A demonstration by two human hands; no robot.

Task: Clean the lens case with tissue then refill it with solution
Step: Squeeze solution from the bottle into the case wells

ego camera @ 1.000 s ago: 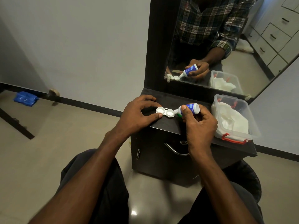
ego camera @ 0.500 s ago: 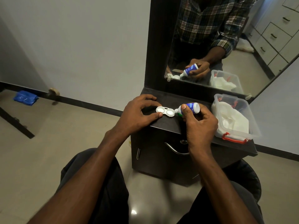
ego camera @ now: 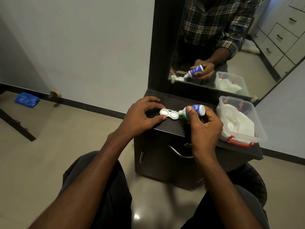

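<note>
- White plastic is showing on the lens case (ego camera: 169, 114), a flat piece with two round open wells side by side, lying on the dark wooden top of a small cabinet (ego camera: 173, 126), close to its front left edge.
- Both wells are looking pale inside; whether liquid is lying in them cannot be told.
- The case is being steadied by the left hand (ego camera: 140, 119), with the thumb pressed at the near rim of the left well and a finger curled over the far side, pinching it lightly.
- A small blue-and-white solution bottle (ego camera: 195, 110) is being gripped by the right hand (ego camera: 204, 128), fingers wrapped around it and the thumb laid on top.
- The bottle is being held tilted almost flat, its white nozzle pointing left and sitting just over the rim of the right well.
- Something green is peeking out beneath the nozzle; what it is cannot be told.
- A clear plastic box (ego camera: 257, 129) with red clips is sitting to the right on the same top, with white tissue (ego camera: 237, 121) bunched inside.
- Bare cabinet top is being left between the right hand and the box, and a strip behind the case up to the mirror (ego camera: 264, 60).
- Open tiled floor is lying past the left edge.
</note>
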